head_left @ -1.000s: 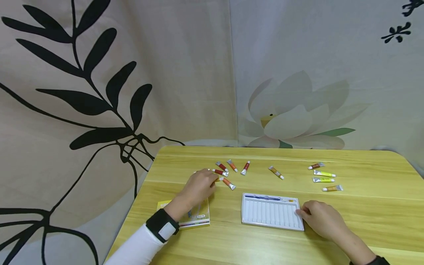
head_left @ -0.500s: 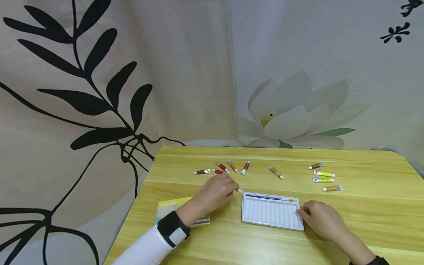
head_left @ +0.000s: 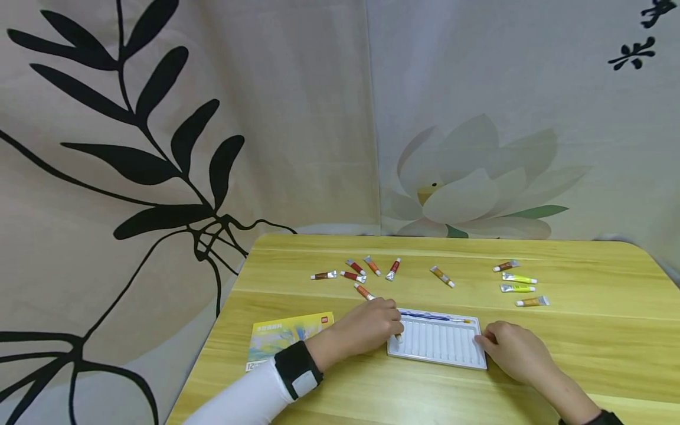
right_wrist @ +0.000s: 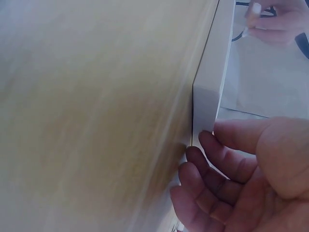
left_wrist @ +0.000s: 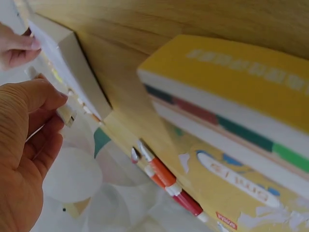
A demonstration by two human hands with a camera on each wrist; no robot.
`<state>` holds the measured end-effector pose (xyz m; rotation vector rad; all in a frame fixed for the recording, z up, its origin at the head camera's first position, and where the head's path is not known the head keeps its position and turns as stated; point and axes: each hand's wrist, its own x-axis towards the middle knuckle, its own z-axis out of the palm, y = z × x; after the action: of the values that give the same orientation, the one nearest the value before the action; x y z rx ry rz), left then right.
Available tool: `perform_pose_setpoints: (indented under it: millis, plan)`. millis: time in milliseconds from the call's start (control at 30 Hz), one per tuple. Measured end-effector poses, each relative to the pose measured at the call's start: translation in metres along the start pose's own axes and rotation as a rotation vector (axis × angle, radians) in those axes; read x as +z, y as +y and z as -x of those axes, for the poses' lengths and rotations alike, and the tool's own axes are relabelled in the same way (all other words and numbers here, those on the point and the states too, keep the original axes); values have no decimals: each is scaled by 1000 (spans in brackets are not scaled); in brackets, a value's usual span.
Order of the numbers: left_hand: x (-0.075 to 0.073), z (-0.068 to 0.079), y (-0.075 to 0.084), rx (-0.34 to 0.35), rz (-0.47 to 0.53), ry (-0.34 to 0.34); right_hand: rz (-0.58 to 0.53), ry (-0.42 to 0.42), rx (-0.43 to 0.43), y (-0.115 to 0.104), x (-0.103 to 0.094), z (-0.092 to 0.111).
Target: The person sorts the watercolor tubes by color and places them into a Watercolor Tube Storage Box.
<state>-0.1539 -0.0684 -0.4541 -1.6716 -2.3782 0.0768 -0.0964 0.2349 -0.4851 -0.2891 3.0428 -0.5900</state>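
Note:
My left hand [head_left: 372, 326] pinches a small paint tube [left_wrist: 66, 116] between thumb and fingers, over the left end of the white paint tray [head_left: 435, 361]. The tube's white cap [right_wrist: 257, 7] sticks out past the fingers; most of its body is covered by the hand. My right hand [head_left: 517, 349] holds the tray's right edge, its thumb at the top rim and fingertips against the side wall [right_wrist: 205, 104]. Narrow ridged compartments fill the tray, and a blue paintbrush [head_left: 425, 316] lies along its far side.
Several paint tubes lie behind the tray, among them an orange one [head_left: 363, 291] close to my left hand and an ochre one [head_left: 442, 276]. More tubes, including a yellow one [head_left: 518, 288], lie at the right. A yellow paint box [head_left: 287, 333] sits under my left forearm.
My left hand has moved right and nearer, carrying the paint tube from the tube cluster to the tray's left end. The right hand has stayed at the tray's right edge.

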Motion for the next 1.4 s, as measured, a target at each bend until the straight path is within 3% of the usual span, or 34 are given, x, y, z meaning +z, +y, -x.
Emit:
perform_pose_setpoints:
  millis: [467,700,1067,1133,1200,1300,1400]
  plan:
    - [13,-2,4,86,-41,-96,-3,10,-10,-1,0,0]
    - [19,-3,7,83,-45,-133,-1,16,-5,1,1,0]
    - [21,-2,4,61,-47,-106,-8,11,-10,3,2,0]
    - [22,-1,4,22,-22,-90,-9,7,-7,3,2,0]
    - [21,0,5,-62,28,-53,-11,2,-4,3,2,0]
    - [19,3,7,-290,157,28,-16,-9,5,2,2,0]
    - [15,4,11,-542,348,76,-20,-10,7,2,1,0]
